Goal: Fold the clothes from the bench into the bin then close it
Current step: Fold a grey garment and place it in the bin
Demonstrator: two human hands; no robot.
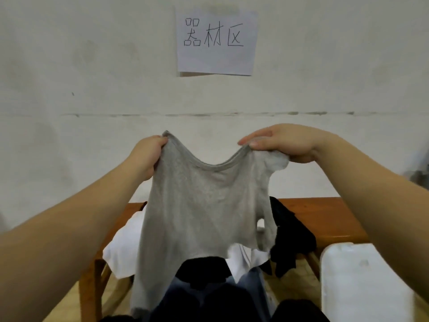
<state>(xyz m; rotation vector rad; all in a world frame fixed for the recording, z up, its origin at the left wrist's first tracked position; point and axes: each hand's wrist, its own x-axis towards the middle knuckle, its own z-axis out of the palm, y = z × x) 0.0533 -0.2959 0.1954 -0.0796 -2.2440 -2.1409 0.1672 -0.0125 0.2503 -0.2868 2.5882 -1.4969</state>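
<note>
Both hands hold a grey T-shirt point(199, 205) up in the air in front of a pale wall. The left hand point(148, 156) grips the shirt at one shoulder, fingers curled round the cloth beside the neckline. The right hand point(278, 144) pinches the other shoulder, thumb and fingers closed over the collar edge, with a sleeve bunched under the palm. The neckline sags between the two hands and the body of the shirt hangs down loose, its hem uneven.

Behind and below it stands the wooden worktop point(325, 217). On it lie a white garment point(123, 247) towards the left end and a black garment point(292, 238) nearer the middle, draped over the front edge. A white bin point(362, 282) sits off the right end of the worktop, lower right in the view.

A sheet of paper point(217, 43) is stuck to the wall above, handwritten with the characters 器材区.
</note>
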